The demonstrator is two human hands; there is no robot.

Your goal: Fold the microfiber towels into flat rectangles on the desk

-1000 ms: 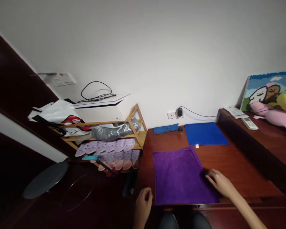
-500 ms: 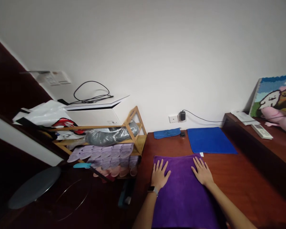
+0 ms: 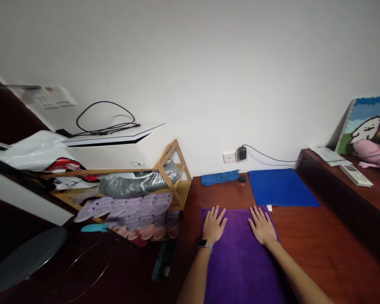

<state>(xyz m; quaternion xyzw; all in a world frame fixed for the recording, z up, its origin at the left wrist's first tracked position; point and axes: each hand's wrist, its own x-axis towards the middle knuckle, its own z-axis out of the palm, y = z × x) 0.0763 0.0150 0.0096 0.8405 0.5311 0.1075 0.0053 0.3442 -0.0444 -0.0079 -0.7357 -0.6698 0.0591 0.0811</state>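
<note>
A purple cloth (image 3: 237, 261) lies spread flat on the dark red wooden table (image 3: 319, 240) right in front of me. My left hand (image 3: 213, 225) rests palm down on its far left part, fingers stretched out, a watch on the wrist. Pressed flat on the cloth's far right part is my right hand (image 3: 261, 226), fingers apart too. Neither hand holds anything. Beyond the purple cloth a blue cloth (image 3: 281, 187) lies flat, and a smaller folded blue cloth (image 3: 220, 177) sits by the wall.
A wooden rack (image 3: 164, 177) with slippers, bags and a white box stands left of the table. A wall socket with a charger (image 3: 242, 153) is behind. A raised shelf (image 3: 351, 190) on the right carries a remote, papers, a pink plush and a picture. A round stool (image 3: 25, 257) stands lower left.
Both hands came from the cloth's near edge up to its far part and now lie flat and spread on it. The view has shifted slightly.
</note>
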